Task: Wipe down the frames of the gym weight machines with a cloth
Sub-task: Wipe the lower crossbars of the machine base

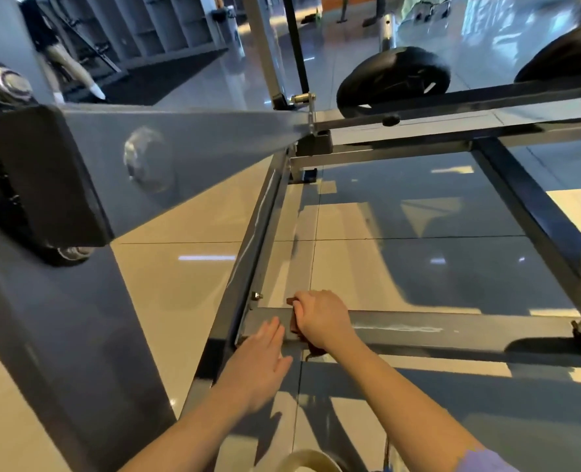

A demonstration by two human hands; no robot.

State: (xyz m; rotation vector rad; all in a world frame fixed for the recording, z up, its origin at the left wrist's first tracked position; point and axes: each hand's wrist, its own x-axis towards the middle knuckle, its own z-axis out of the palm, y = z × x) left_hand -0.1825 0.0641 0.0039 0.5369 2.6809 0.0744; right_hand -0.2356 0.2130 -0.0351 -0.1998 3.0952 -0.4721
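Over on the left a heavy grey machine arm (180, 165) is jutting out above the tiled floor, and beneath it the side rail (258, 233) of the base frame is running down to a corner. Right at that corner the person's left hand (258, 362) is lying flat on the low crossbar (452, 330), fingers straight and close together, holding nothing. I'd guess it is bracing the body for the low reach. Just beside it, on the same bar, the right hand (319, 318) is curling its fingers over a dark reddish cloth (315, 349), which is bunched between palm and metal and peeking out above and below the hand, probably so the bar's top and sides get rubbed at once. Further right a whitish streak (401, 328) is showing on the crossbar, likely the next patch needing a pass.
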